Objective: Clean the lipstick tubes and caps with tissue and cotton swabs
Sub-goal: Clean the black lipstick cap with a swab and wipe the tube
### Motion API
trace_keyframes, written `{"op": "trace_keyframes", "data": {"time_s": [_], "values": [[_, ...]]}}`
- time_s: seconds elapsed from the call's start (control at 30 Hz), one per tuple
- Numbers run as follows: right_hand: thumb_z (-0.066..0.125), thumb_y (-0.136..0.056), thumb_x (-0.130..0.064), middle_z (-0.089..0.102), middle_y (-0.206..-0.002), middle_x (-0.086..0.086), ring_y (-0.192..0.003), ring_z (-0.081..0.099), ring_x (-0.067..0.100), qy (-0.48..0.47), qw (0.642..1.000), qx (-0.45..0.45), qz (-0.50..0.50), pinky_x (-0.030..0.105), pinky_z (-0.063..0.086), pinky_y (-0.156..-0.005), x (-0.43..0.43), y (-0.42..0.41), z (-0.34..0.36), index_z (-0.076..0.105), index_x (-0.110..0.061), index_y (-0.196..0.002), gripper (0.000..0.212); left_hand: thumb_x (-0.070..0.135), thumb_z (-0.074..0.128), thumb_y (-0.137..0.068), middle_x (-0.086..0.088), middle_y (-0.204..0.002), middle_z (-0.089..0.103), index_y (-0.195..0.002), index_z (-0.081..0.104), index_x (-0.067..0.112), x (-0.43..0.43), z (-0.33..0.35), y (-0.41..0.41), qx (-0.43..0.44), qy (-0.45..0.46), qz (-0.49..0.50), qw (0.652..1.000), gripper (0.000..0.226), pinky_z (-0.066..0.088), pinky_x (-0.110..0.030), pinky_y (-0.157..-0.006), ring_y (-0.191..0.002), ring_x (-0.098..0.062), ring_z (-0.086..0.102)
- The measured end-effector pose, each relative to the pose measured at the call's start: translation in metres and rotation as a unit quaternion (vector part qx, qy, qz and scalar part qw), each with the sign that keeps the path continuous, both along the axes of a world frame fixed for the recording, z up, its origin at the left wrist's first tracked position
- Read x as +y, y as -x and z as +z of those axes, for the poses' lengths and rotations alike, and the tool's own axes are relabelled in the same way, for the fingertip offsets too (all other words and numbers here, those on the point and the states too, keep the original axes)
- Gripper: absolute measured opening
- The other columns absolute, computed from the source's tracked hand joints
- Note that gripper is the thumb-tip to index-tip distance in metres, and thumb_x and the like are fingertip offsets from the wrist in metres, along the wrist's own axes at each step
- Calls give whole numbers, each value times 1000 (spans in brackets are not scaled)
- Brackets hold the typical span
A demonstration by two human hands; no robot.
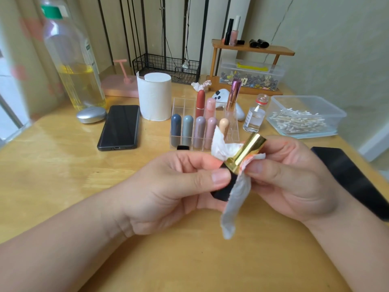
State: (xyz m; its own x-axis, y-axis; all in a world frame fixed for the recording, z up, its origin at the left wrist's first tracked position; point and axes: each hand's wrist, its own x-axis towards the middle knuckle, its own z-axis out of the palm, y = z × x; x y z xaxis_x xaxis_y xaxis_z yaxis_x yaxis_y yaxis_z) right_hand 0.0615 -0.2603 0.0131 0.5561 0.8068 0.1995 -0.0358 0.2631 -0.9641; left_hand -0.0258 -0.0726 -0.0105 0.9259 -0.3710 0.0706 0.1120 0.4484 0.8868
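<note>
A lipstick tube with a gold upper part and a black base is held tilted above the wooden table. My left hand pinches its black base between thumb and fingers. My right hand pinches a white tissue stained orange-pink against the gold part; the tissue wraps round the tube and hangs down below it. Behind stands a clear organiser with several capped lipsticks. A black cap lies in front of it.
A tissue roll, a black phone, a silver case, a big bottle of yellowish liquid, a small glass bottle, a tub of cotton swabs and a dark object at right stand around. A crumpled tissue lies behind.
</note>
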Motion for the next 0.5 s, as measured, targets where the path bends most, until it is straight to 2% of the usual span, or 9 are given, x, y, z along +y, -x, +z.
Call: {"op": "trace_keyframes", "data": {"time_s": [0.03, 0.07, 0.13, 0.17, 0.2, 0.23, 0.27, 0.4, 0.5], "values": [[86, -71, -35, 60, -80, 29, -76, 59, 42, 4, 1000, -9, -12, 55, 48, -66, -1, -1, -2, 78, -12, -92, 32, 18, 83, -76, -12, -90, 73, -95, 73, 3, 1, -1, -1, -16, -22, 41, 999, 26, 57, -28, -73, -80, -18, 70], [87, -71, -35, 56, -85, 40, -83, 56, 54, 9, 999, -16, -26, 79, 40, -70, -1, -1, -4, 78, -10, -94, 35, 20, 88, -69, -10, -86, 73, -90, 73, 6, 1, -3, -2, -33, -45, 76, 996, 29, 57, -27, -71, -77, -18, 70], [88, -70, -35, 47, -83, 49, -84, 49, 55, 13, 999, -15, -37, 91, 21, -66, 0, 0, -5, 76, -6, -94, 40, 22, 93, -62, -14, -84, 72, -87, 73, 8, 2, -6, -3, -58, -87, 132, 986, 35, 57, -27, -71, -75, -20, 70], [88, -70, -35, 44, -81, 49, -84, 46, 52, 13, 999, -13, -38, 91, 18, -60, 1, -1, -5, 74, -3, -93, 42, 22, 93, -62, -15, -84, 71, -87, 72, 9, 2, -6, -4, -67, -103, 153, 981, 35, 56, -27, -71, -75, -20, 69], [88, -70, -36, 43, -80, 47, -86, 43, 49, 14, 999, -13, -39, 71, 29, -59, 2, -1, -5, 74, -2, -92, 42, 22, 92, -64, -15, -85, 71, -88, 73, 10, 2, -7, -3, -69, -107, 159, 979, 33, 56, -26, -70, -75, -20, 69], [88, -70, -36, 44, -80, 42, -88, 41, 46, 12, 999, -14, -39, 65, 32, -73, 2, -1, -6, 74, -4, -92, 42, 23, 90, -69, -12, -86, 71, -90, 73, 11, 1, -5, -3, -56, -94, 141, 984, 29, 56, -26, -70, -76, -19, 69], [88, -70, -37, 47, -83, 34, -87, 41, 43, 10, 999, -14, -34, 57, 26, -70, 1, -1, -6, 76, -7, -92, 39, 25, 84, -78, -10, -88, 71, -97, 74, 9, 1, -2, -2, -30, -67, 93, 993, 27, 55, -27, -70, -77, -17, 68], [84, -73, -36, 64, -73, 15, -58, 55, 35, 3, 1000, -8, 6, 52, 45, -54, 0, 2, 0, 77, -14, -90, 28, 33, 48, -100, -20, -104, 58, -134, 43, -15, 1, 4, 1, 74, 18, -116, 990, 59, 52, -46, -88, -91, -30, 61], [86, -71, -36, 47, -65, 35, -51, 46, 50, 2, 1000, -5, -1, 67, 38, -50, -2, 0, -1, 75, -9, -90, 34, 27, 58, -98, -17, -94, 58, -129, 27, -28, 4, 4, 0, 48, 38, -136, 989, 69, 56, -40, -84, -84, -24, 60]]}}
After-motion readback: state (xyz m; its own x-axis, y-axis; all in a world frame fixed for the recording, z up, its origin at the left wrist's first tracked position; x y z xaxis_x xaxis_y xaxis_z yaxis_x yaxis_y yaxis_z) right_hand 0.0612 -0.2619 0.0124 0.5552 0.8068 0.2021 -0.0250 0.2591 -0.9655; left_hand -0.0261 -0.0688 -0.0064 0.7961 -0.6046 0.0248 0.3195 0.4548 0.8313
